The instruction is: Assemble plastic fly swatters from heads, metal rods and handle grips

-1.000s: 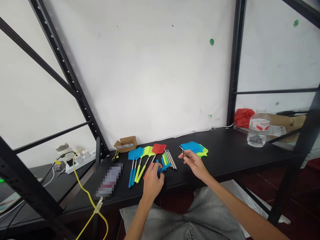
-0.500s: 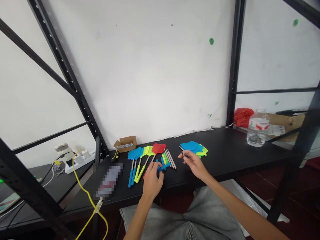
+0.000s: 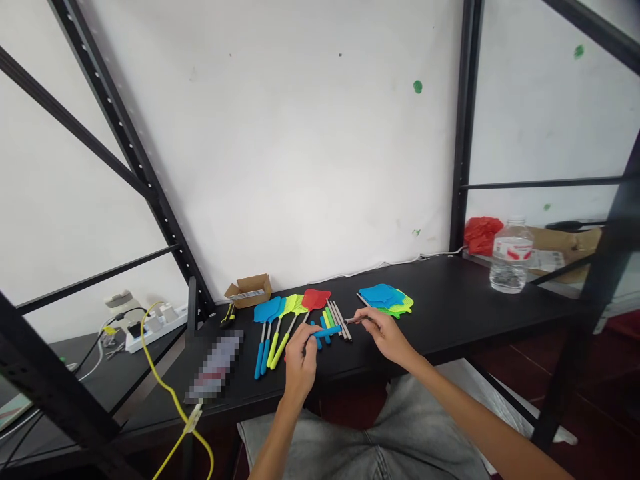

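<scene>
My left hand (image 3: 301, 357) is closed around a blue handle (image 3: 328, 331) that points to the right. In my right hand (image 3: 384, 333) I pinch a thin metal rod (image 3: 353, 320), partly hidden by the fingers. Its tip is close to the right end of the blue handle; whether they touch I cannot tell. Between and behind the hands lie loose metal rods (image 3: 340, 319) and loose blue and green handles (image 3: 328, 319). Left of them are fly swatters with blue (image 3: 267, 309), yellow (image 3: 294, 303) and red (image 3: 316, 299) heads. Loose blue and yellow-green swatter heads (image 3: 383, 295) lie beyond my right hand.
A small open cardboard box (image 3: 249, 291) stands at the back left, near a pixelated flat object (image 3: 216, 367). A yellow cable (image 3: 165, 377) runs down at left. At right are a water bottle (image 3: 511, 257) and a red bag (image 3: 483, 233). Black shelf posts (image 3: 463, 133) frame the desk.
My right hand has moved left, bringing the metal rod to the end of the blue handle. My left hand has turned slightly, still gripping the handle. The view has shifted a little.
</scene>
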### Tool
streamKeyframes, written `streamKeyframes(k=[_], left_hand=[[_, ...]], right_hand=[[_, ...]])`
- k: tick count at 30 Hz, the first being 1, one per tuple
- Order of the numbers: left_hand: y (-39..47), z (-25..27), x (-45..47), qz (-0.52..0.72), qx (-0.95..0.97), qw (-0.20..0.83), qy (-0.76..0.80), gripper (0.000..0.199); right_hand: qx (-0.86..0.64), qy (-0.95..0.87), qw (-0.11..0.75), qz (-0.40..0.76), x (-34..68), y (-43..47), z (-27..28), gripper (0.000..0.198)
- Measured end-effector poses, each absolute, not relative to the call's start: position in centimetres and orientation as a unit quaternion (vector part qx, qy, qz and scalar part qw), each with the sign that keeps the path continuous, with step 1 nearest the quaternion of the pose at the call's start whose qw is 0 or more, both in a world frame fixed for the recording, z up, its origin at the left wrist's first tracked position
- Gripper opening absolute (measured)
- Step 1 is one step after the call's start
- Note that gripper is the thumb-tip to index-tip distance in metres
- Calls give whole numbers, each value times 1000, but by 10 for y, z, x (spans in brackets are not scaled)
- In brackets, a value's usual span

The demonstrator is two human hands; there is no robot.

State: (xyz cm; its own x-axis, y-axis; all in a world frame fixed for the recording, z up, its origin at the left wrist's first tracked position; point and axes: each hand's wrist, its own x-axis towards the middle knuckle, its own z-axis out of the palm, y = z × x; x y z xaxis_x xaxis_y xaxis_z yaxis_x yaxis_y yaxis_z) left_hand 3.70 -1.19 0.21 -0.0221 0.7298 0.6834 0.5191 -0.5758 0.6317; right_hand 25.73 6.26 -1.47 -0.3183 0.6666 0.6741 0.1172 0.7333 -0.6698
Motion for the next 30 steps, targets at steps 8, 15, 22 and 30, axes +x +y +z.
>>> streamKeyframes(k=[8, 15, 22, 30], left_hand=[[-13, -1, 34, 581, 664, 117, 456, 32], [-13, -2, 33, 592, 655, 104, 457, 32], [-13, -5, 30, 635, 600, 115, 472, 27], [-12, -6, 33, 606, 614, 107, 494, 29]], right_hand=[[-259, -798, 504, 205, 257, 60, -14, 23], [-279, -802, 499, 172, 257, 60, -14, 26], [-320, -811, 479, 101, 256, 58, -18, 31], [-323, -816, 474, 73, 257, 58, -18, 33]])
